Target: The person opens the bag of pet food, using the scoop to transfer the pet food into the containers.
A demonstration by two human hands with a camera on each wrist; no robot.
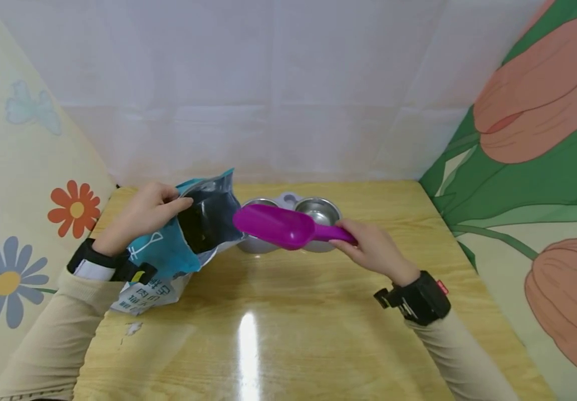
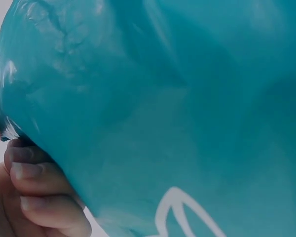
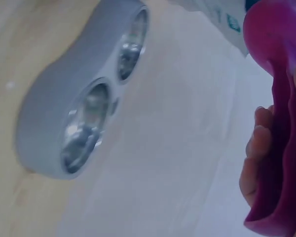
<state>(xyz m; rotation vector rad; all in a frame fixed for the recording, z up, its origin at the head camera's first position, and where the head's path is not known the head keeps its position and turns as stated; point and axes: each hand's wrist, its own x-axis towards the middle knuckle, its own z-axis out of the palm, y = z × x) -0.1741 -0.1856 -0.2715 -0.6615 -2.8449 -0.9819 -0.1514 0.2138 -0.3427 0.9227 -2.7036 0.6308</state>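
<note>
While bowls (image 1: 318, 208) are part-hidden behind it, the scoop (image 1: 277, 225) is gripped by right fingers (image 3: 259, 143). The dark-mouthed nine-o'clock bag (image 1: 170, 253) is pinched by left fingers (image 2: 42, 178).

Open room spanned tabletop (image 1: 328, 323), lower ctr. of head view; mid-frame, scoop (image 1: 280, 225) cut across dbl. bowl stand (image 3: 47, 116), w/ bag (image 1: 165, 250) blocking ctr.-left.

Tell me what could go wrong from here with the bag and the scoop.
The left hand grips the open, leaning bag near its rim, so the bag might slip or tip and spill.

The tip of the scoop, held by the right hand, looks close to the bag's mouth and could catch the edge.

In the head view, the scoop covers part of the gray bowl stand, so anything poured might miss the bowls.
</note>
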